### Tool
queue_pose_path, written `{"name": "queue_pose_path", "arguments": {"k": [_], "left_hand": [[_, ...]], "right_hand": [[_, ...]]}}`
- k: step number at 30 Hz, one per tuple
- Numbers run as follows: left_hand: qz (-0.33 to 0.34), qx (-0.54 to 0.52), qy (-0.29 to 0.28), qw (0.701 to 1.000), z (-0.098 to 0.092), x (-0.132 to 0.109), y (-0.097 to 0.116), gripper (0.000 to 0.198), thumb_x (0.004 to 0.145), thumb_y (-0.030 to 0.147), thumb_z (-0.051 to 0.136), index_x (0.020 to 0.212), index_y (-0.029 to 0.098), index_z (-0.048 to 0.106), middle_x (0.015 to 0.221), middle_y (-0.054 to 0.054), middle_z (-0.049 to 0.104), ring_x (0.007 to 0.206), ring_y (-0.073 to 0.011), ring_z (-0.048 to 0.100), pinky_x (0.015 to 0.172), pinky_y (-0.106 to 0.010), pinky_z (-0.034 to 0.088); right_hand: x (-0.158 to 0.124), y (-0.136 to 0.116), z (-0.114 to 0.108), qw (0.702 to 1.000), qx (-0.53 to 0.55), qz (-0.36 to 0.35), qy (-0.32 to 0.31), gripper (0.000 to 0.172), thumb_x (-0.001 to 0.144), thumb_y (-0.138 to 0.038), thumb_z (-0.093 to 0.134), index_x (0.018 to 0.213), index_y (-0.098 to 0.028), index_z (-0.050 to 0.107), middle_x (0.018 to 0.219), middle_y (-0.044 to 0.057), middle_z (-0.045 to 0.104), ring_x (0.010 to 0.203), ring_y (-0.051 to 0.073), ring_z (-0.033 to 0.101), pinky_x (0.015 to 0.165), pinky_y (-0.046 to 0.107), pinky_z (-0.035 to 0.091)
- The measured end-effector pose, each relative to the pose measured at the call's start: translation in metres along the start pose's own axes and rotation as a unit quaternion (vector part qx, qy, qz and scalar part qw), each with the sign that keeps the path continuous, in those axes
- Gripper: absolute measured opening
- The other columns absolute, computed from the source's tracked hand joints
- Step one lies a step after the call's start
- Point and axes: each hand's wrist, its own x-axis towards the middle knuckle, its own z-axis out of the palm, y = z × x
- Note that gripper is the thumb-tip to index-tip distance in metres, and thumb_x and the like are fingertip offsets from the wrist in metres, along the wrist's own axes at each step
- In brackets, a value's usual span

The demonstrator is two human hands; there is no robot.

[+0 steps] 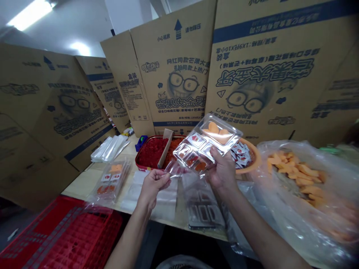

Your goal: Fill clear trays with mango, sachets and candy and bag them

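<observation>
My right hand [223, 170] grips a clear plastic compartment tray [230, 130], tilted above the table. In its compartments lie orange candy pieces [218, 132], a small white packet with a red mark [196, 138] and red and orange bits. My left hand [155, 185] pinches a thin clear plastic bag [175, 169] at the tray's lower left corner. How far the bag covers the tray I cannot tell. Below the hands, empty clear trays [203, 209] lie stacked beside flat plastic bags [165, 207].
A red tin of red bits [151, 153] has a cardboard divider [165, 147]. An orange basin [254, 160] holds packets. At right lies a large plastic bag of orange pieces [297, 172]. Filled trays [109, 179] sit at left, above a red crate [73, 235]. Cardboard boxes [179, 48] stand behind.
</observation>
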Motion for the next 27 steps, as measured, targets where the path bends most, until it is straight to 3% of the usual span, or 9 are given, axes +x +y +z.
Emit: {"name": "queue_pose_path", "arguments": {"k": [5, 12, 17, 20, 27], "left_hand": [[-0.024, -0.038, 0.006, 0.999, -0.001, -0.002, -0.003, 0.04, 0.049, 0.036, 0.08, 0.068, 0.014, 0.052, 0.056, 0.004, 0.058, 0.055, -0.0103, 0.059, 0.063, -0.028, 0.05], [-0.016, -0.034, -0.007, 0.999, 0.002, -0.006, -0.003, 0.036, 0.055, 0.039, 0.076, 0.067, 0.014, 0.053, 0.057, 0.001, 0.06, 0.054, -0.0094, 0.057, 0.058, -0.025, 0.049], [-0.035, 0.038, -0.094, 0.994, 0.003, -0.007, 0.004, 0.037, 0.058, 0.038, 0.075, 0.083, 0.015, 0.059, 0.07, -0.003, 0.066, 0.061, -0.0134, 0.062, 0.058, -0.025, 0.049], [-0.043, 0.061, -0.134, 0.988, 0.003, -0.006, 0.006, 0.034, 0.058, 0.034, 0.075, 0.082, 0.014, 0.061, 0.074, -0.003, 0.066, 0.062, -0.0118, 0.06, 0.057, -0.022, 0.047], [-0.069, -0.114, -0.105, 0.985, 0.002, -0.004, -0.012, 0.028, 0.064, 0.032, 0.071, 0.081, 0.015, 0.059, 0.069, -0.001, 0.063, 0.055, -0.0111, 0.058, 0.054, -0.023, 0.047]], "right_hand": [[0.003, -0.001, -0.013, 0.998, -0.001, 0.054, -0.013, 0.029, 0.055, -0.021, 0.076, 0.077, -0.02, 0.057, 0.081, -0.004, 0.067, 0.071, 0.013, 0.064, 0.057, 0.024, 0.056], [0.0, -0.002, -0.019, 0.992, -0.021, 0.109, -0.063, 0.029, 0.052, -0.021, 0.077, 0.074, -0.02, 0.057, 0.083, -0.001, 0.069, 0.072, 0.016, 0.065, 0.055, 0.027, 0.056], [-0.004, 0.001, -0.018, 0.983, -0.05, 0.167, -0.063, 0.03, 0.051, -0.022, 0.078, 0.073, -0.019, 0.057, 0.071, -0.003, 0.067, 0.061, 0.015, 0.063, 0.053, 0.028, 0.054], [-0.006, 0.005, -0.018, 0.974, -0.07, 0.197, -0.084, 0.032, 0.053, -0.024, 0.077, 0.079, -0.019, 0.061, 0.074, -0.002, 0.068, 0.064, 0.015, 0.062, 0.06, 0.031, 0.054], [-0.014, 0.011, -0.021, 0.949, -0.142, 0.234, -0.155, 0.02, 0.061, -0.033, 0.072, 0.071, -0.017, 0.064, 0.069, 0.0, 0.067, 0.068, 0.017, 0.061, 0.07, 0.032, 0.049]]}}
